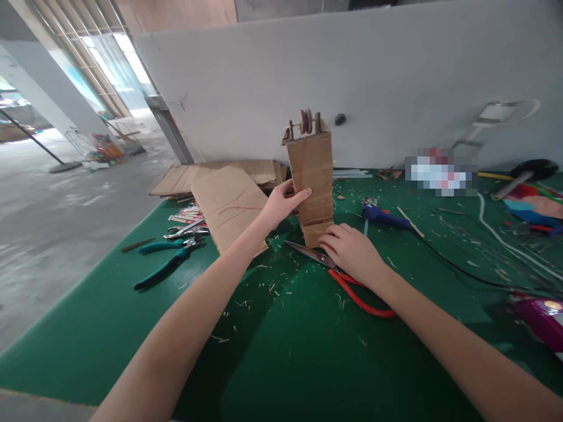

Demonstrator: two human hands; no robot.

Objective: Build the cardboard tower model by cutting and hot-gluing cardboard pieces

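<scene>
An upright cardboard tower (313, 170) with small wheels on a stick at its top stands on the green mat (281, 340). A red thread runs down its front. My left hand (281, 204) grips the tower's left side, thumb on the front face. My right hand (349, 251) lies curled at the tower's base, fingers pressing the bottom flap, and covers part of the red-handled scissors (352, 287) lying on the mat beneath it.
Flat cardboard sheets (229, 205) lie to the left, with teal-handled pliers (169, 261) and other small tools beside them. A blue glue gun (382, 215) with a black cable lies right of the tower. A grey partition wall (396, 76) stands behind. Scraps litter the mat.
</scene>
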